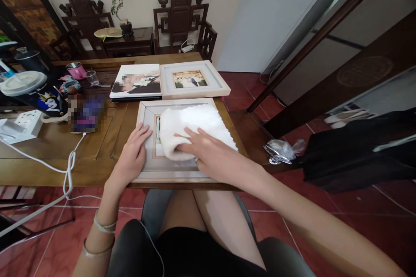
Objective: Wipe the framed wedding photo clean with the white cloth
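A light wooden picture frame (156, 164) lies flat at the table's near edge. My left hand (132, 153) rests on its left side, fingers stretched out over the rim and the pane. Across the frame's middle and right spreads a fluffy white cloth (203, 119), which hides much of the picture inside. My right hand (199, 147) presses down on this cloth and grips its folded near edge, with some fingers tucked into the fold.
Behind lie a second framed photo (195, 88) and a photo album (136, 81). To the left are a lidded cup (48, 99), a blurred phone (87, 114), a white power strip (27, 123) and a looped white cable (69, 169). A wooden chair (341, 73) stands at right.
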`<state>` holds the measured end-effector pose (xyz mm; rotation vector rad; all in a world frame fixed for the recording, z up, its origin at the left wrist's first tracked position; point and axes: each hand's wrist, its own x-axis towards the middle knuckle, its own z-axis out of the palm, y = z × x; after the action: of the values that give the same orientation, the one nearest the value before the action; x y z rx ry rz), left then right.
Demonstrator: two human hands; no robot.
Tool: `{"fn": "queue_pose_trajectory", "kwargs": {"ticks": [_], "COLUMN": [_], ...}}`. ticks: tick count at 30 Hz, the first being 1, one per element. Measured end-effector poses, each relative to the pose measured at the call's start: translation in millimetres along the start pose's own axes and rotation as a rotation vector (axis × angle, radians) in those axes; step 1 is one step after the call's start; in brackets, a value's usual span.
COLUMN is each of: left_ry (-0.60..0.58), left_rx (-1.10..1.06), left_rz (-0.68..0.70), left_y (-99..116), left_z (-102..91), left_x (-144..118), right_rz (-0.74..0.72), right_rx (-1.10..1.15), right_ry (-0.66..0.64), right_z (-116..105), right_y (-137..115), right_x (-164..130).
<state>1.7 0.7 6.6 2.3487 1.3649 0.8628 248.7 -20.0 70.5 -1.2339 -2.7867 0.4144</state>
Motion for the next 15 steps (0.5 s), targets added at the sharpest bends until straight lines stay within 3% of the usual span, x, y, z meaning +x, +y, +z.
{"fn": "queue_pose_trajectory", "kwargs": {"ticks": [4, 10, 15], "left_ry": [0.002, -0.008, -0.014], "left_rx": [-0.003, -0.014, 0.005], "left_rz": [0.001, -0.011, -0.007], "left_y": [0, 1, 1], "left_z": [-0.2, -0.6, -0.5], "left_x": [0, 0, 1], "right_rz": [0.035, 0.008, -0.025], "right_rx": [-0.062, -0.059, -0.023], "right_ry": [0.008, -0.160, -0.129], "right_z": [3, -1, 0], "right_y": [1, -36, -43], "right_x": [7, -13, -22]}}
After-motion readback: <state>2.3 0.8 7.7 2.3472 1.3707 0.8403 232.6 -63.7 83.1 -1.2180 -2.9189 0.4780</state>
